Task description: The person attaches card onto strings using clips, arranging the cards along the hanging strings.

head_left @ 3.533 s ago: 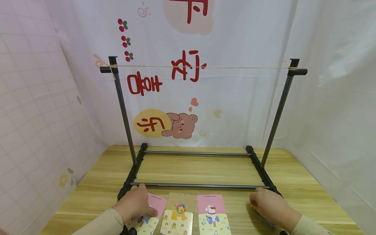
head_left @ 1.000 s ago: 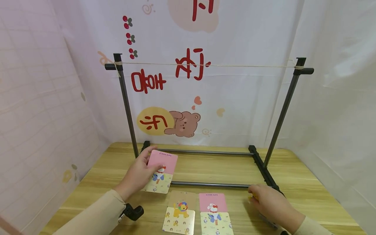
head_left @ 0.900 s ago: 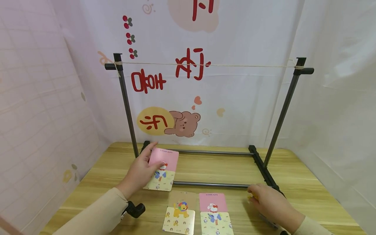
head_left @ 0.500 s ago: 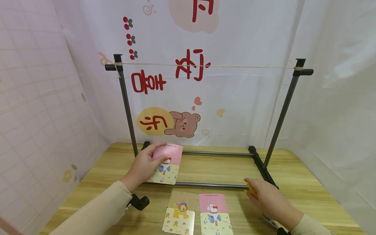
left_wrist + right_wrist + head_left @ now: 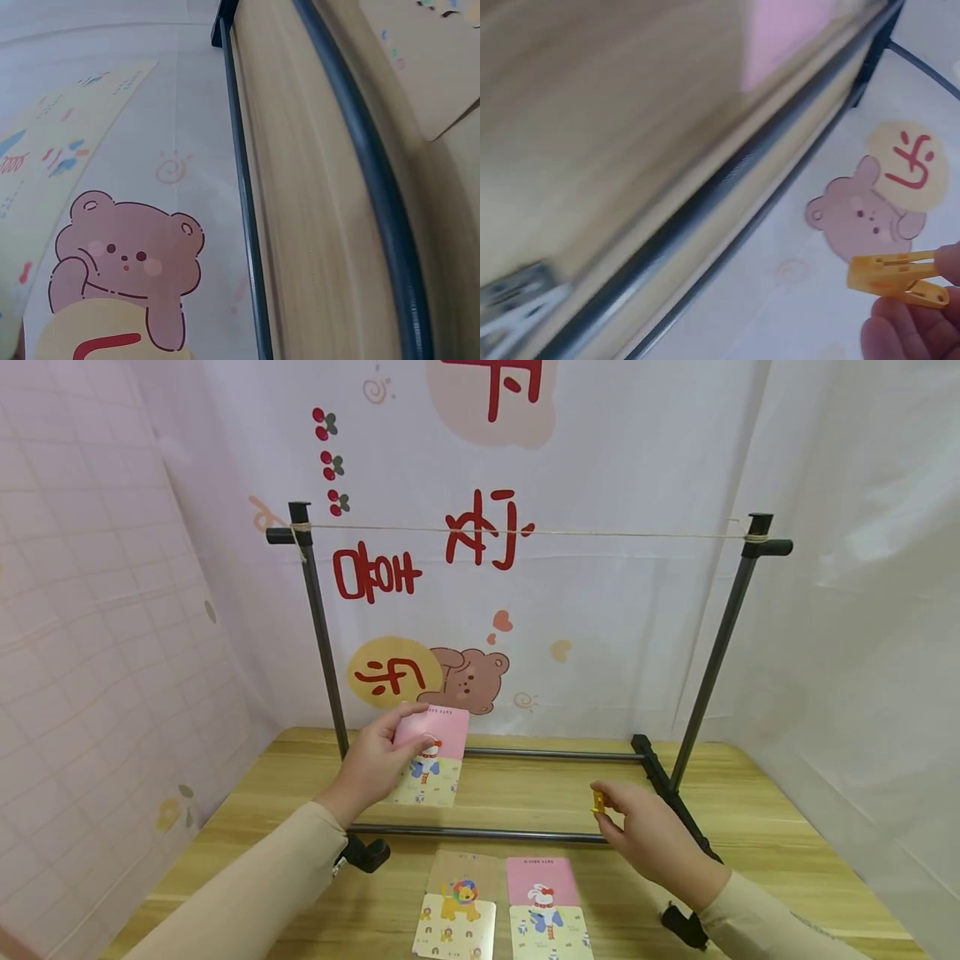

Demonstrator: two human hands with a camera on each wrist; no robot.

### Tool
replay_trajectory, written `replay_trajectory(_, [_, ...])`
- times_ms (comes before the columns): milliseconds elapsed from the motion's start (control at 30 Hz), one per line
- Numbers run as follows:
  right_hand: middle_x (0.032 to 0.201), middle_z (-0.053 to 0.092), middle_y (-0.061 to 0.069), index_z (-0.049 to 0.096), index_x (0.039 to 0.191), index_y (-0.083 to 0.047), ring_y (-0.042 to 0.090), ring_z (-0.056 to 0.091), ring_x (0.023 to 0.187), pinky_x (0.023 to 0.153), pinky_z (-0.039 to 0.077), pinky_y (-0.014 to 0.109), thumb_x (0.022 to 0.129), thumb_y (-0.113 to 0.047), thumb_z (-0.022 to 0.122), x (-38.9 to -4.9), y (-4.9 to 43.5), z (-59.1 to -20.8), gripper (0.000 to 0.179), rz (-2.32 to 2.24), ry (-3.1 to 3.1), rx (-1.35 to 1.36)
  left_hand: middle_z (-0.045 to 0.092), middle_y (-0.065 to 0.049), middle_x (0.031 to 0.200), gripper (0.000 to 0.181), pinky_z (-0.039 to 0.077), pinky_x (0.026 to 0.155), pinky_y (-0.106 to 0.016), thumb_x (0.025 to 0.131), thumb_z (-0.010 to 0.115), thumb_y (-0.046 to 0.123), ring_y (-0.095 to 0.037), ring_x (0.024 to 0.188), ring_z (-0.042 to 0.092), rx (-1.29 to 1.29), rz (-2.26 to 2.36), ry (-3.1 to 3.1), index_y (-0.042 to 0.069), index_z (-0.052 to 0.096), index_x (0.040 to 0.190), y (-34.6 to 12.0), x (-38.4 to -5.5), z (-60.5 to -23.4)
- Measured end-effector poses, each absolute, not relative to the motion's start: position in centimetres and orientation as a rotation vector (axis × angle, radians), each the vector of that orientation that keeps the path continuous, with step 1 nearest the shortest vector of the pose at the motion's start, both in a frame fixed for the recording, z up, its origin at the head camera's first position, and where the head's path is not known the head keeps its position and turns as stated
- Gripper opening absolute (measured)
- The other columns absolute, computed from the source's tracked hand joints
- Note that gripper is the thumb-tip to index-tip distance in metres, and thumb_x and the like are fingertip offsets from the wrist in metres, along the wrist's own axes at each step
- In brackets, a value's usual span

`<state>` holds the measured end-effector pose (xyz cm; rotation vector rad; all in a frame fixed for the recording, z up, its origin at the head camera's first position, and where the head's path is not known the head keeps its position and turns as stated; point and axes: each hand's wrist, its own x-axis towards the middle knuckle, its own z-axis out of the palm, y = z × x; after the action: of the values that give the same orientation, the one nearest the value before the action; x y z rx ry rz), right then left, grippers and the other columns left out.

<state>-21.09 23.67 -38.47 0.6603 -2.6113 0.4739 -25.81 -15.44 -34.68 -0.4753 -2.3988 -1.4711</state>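
My left hand pinches a pink and pale-yellow card with a white rabbit on it, thumb on its front, raised in front of the frame's left post. In the left wrist view the card's patterned part shows at the left edge. Between the thumb and fingers of my right hand is a small yellow clothespin, held over the frame's front bar. A string runs across between the tops of the two posts, above both hands.
On the wooden table, a lion card and another rabbit card lie side by side in front of the frame. The frame's front bar, left post and right post surround the work area. A printed white curtain hangs behind.
The left hand has picked its card up off the table and raised it, lately up and slightly right. The right hand has moved left and up with the yellow clothespin.
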Motion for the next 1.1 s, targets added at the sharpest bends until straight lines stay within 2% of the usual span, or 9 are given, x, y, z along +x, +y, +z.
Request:
replay_trajectory(200, [0.109, 0.074, 0.007, 0.069, 0.124, -0.005, 0.026, 0.077, 0.098, 0.083, 0.064, 0.041, 0.090, -0.004, 0.080, -22.1, 20.9, -36.6, 0.035, 0.664, -2.519, 0.697, 0.068, -0.013, 0.111, 0.049, 0.062, 0.068, -0.030, 0.097, 0.078, 0.029, -0.022, 0.078, 0.070, -0.484, -1.505, -2.380, 0.032, 0.061, 0.143, -15.2, -26.6, -34.2])
replay_trajectory(367, [0.112, 0.075, 0.007, 0.069, 0.125, -0.005, 0.026, 0.076, 0.103, 0.089, 0.063, 0.044, 0.095, -0.006, 0.077, -23.5, 19.0, -34.8, 0.032, 0.852, -2.482, 0.723, 0.067, -0.012, 0.111, 0.048, 0.063, 0.067, -0.032, 0.097, 0.078, 0.031, -0.023, 0.078, 0.071, -0.447, -1.504, -2.379, 0.033, 0.062, 0.142, -15.2, -27.2, -34.1])
replay_trajectory(700, [0.116, 0.075, 0.010, 0.068, 0.128, -0.004, 0.027, 0.076, 0.105, 0.089, 0.062, 0.045, 0.094, -0.006, 0.078, -25.5, 15.8, -32.1, 0.035, 0.998, -2.319, 0.754, 0.070, -0.013, 0.103, 0.047, 0.063, 0.065, -0.032, 0.098, 0.077, 0.031, -0.023, 0.074, 0.072, -0.428, -1.503, -2.363, 0.030, 0.061, 0.142, -15.5, -28.2, -33.7])
replay_trajectory(967, [0.117, 0.076, 0.010, 0.067, 0.130, -0.004, 0.028, 0.074, 0.110, 0.086, 0.062, 0.044, 0.097, -0.008, 0.074, -26.4, 13.6, -29.9, 0.033, 1.107, -2.272, 0.784, 0.069, -0.014, 0.107, 0.049, 0.064, 0.065, -0.033, 0.097, 0.077, 0.033, -0.024, 0.077, 0.074, -0.429, -1.529, -2.334, 0.031, 0.060, 0.143, -15.7, -29.0, -33.0])
replay_trajectory(1100, [0.118, 0.076, 0.008, 0.067, 0.129, -0.005, 0.025, 0.074, 0.111, 0.089, 0.062, 0.043, 0.099, -0.009, 0.073, -26.8, 12.7, -29.0, 0.031, 1.150, -2.245, 0.824, 0.068, -0.013, 0.110, 0.047, 0.064, 0.067, -0.031, 0.098, 0.077, 0.030, -0.025, 0.079, 0.074, -0.433, -1.513, -2.326, 0.030, 0.061, 0.141, -15.6, -29.2, -32.3])
